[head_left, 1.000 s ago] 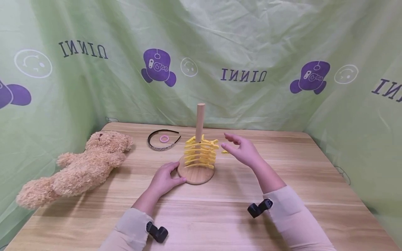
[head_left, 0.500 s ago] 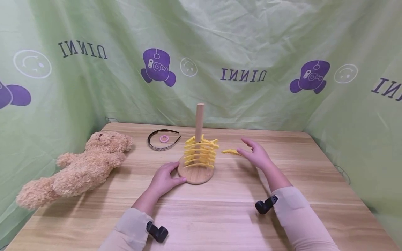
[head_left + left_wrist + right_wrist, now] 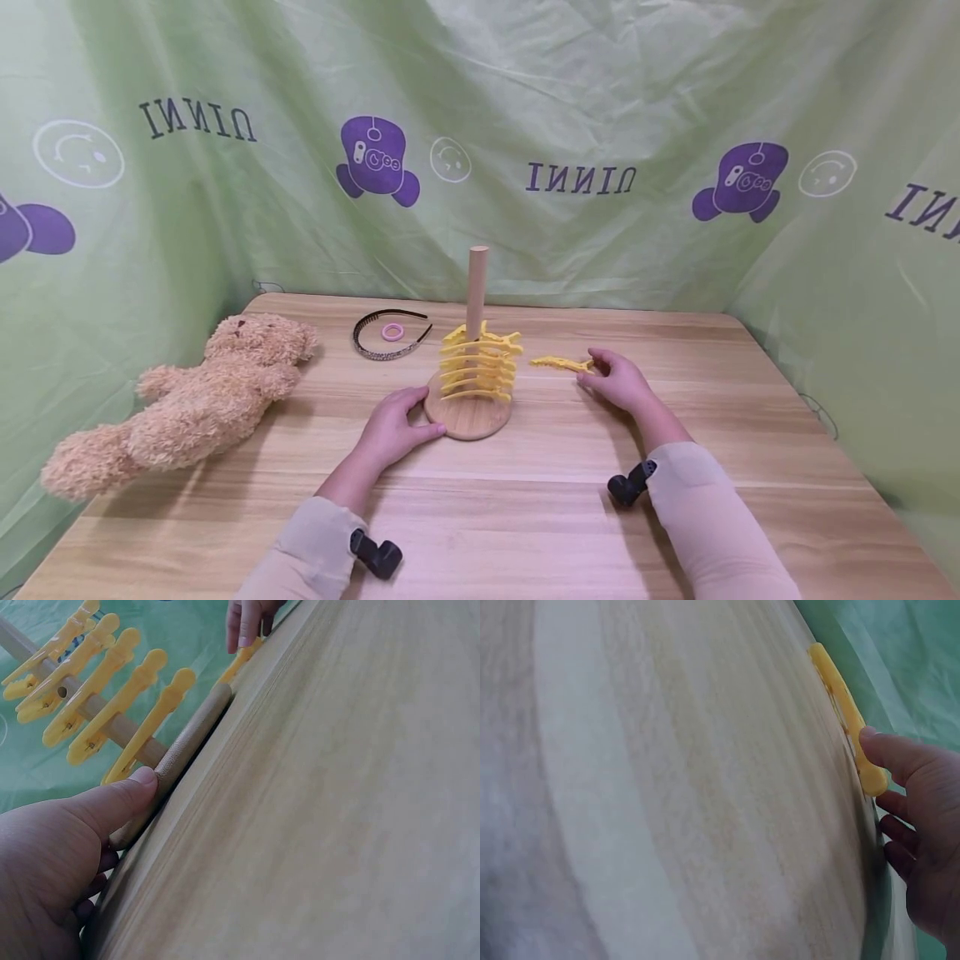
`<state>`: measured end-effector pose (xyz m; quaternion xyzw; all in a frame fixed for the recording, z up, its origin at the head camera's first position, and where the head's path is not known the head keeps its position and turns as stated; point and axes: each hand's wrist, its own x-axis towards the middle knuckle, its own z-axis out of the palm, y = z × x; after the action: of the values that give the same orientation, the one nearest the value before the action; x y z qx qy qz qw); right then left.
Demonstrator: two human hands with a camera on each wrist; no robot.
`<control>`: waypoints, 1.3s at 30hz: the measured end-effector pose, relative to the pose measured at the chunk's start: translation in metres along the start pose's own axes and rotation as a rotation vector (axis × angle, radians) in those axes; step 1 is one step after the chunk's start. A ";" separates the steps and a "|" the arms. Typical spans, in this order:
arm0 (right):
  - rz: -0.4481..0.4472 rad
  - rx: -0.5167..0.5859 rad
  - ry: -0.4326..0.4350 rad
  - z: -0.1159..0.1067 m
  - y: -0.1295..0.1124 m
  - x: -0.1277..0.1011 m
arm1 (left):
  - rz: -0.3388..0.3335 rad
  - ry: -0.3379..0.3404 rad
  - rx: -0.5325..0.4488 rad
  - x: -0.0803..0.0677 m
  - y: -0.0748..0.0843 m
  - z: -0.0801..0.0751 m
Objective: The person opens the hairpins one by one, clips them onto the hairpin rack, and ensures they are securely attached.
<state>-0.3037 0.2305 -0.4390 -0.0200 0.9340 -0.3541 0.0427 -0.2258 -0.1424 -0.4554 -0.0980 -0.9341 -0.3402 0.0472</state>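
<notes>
A wooden stand with a round base and an upright post is on the table. Several yellow hair clips are clamped on its post, one above another, also in the left wrist view. My left hand grips the left rim of the base, thumb over the edge. To the right of the stand, a loose yellow alligator hair clip lies on the tabletop. My right hand has thumb and fingers round its right end; in the right wrist view the thumb touches the clip.
A tan teddy bear lies along the left side of the table. Behind my left hand are a dark headband and a pink ring-shaped hair tie. A green printed curtain encloses the table.
My right hand moved away from the stand, to the right, and came down at the end of the loose clip, its fingers drawing closer together. The left hand stays on the base.
</notes>
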 end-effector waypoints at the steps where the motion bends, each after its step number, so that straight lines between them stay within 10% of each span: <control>1: 0.003 -0.004 0.000 0.000 0.001 0.000 | -0.001 -0.001 -0.001 0.000 0.000 0.000; 22: -0.007 0.010 0.044 -0.004 0.000 -0.006 | -0.007 0.004 -0.018 0.000 0.000 -0.001; 39: -0.200 0.198 0.138 -0.037 -0.055 -0.031 | 0.003 0.005 -0.018 0.000 0.000 0.000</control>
<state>-0.2754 0.2155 -0.3727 -0.0843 0.8885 -0.4476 -0.0554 -0.2260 -0.1426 -0.4552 -0.0991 -0.9306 -0.3488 0.0491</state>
